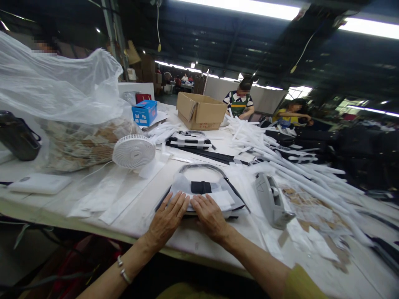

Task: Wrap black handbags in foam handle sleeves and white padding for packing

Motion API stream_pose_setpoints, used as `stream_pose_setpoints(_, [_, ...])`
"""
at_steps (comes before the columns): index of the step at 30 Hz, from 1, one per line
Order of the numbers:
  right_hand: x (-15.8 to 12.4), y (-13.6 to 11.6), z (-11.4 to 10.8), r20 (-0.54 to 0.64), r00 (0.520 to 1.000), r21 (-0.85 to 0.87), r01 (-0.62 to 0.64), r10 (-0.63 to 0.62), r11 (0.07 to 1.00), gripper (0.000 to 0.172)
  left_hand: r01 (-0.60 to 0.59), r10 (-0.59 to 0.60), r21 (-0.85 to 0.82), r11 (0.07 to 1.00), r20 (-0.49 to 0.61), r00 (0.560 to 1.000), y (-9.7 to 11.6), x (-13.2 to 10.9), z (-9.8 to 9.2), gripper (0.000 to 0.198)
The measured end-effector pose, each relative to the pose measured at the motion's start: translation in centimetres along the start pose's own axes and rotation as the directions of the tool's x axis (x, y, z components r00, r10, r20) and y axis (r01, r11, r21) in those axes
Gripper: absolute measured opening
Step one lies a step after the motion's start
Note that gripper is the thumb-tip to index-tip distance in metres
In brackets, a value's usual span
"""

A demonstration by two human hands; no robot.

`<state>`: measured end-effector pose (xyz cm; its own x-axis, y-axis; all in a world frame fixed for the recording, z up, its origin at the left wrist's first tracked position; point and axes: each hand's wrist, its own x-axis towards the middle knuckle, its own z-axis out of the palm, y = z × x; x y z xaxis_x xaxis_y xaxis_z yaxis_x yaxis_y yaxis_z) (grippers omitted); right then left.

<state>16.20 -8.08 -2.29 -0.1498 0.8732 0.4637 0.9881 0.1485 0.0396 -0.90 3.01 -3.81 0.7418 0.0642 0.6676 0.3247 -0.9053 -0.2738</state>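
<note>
Room: dim workshop, strip lights point(246, 6) overhead; two people seated across the way. Surface: pale table point(134, 216), heavily strewn. Containers: one carton point(207, 114), flaps up, contents hidden; one blue box point(144, 113), contents not visible; one clear sack point(84, 145), at left, full of small brown and white packets. Also: fan point(134, 151), beside the sack; white rods point(299, 174), heaped at right. Foremost: dark bag point(201, 187), lying flat near the table's front edge, curved handle away, white paper point(223, 200) over it. Left hand point(170, 214) and right hand point(209, 211): fingers extended, laid flat on it, nearly meeting, gripping nothing.
</note>
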Motion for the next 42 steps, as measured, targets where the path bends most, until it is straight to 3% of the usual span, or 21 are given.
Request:
stream_pose_setpoints(10, [1.3, 0.9, -1.3, 0.141, 0.988, 0.09, -0.069, 0.056, 0.994, 0.054, -0.121, 0.121, 0.005, 0.993, -0.123, 0.985, -1.6, 1.5, 0.2, 0.035])
stream_pose_setpoints(15, [1.9, 0.1, -2.0, 0.128, 0.987, -0.044, -0.089, 0.094, 0.995, 0.068, -0.153, 0.138, -0.048, 0.987, -0.222, 0.965, -2.9, 2.3, 0.4, 0.037])
stream_pose_setpoints(19, [1.8, 0.1, -1.1, 0.018, 0.997, -0.141, -0.076, 0.079, 0.987, 0.036, -0.185, 0.166, -0.059, 0.981, -0.241, 0.956, -3.4, 1.9, 1.1, 0.039])
stream_pose_setpoints(25, [0.9, 0.3, 0.4, -0.014, 1.0, -0.137, 0.011, -0.013, 0.991, 0.028, -0.203, 0.182, -0.078, 0.976, -0.225, 0.957, -3.1, -0.9, 2.2, 0.046])
stream_pose_setpoints(31, [-0.5, -1.0, 1.8, -0.169, 0.986, -0.043, -0.005, -0.003, 0.999, 0.023, -0.095, 0.058, -0.215, 0.972, -0.172, 0.983, -0.7, -1.5, -0.1, 0.041])
stream_pose_setpoints(36, [-0.9, -1.2, 2.4, -0.296, 0.955, 0.009, -0.003, 0.006, 1.0, 0.028, -0.001, -0.039, -0.179, 0.984, -0.223, 0.974, 0.7, -0.6, -1.0, 0.037])
stream_pose_setpoints(42, [0.9, 0.7, -0.9, -0.193, 0.98, 0.161, 0.085, -0.053, 0.983, 0.027, 0.077, -0.119, -0.188, 0.979, -0.219, 0.968, 1.5, -1.8, 0.2, 0.038])
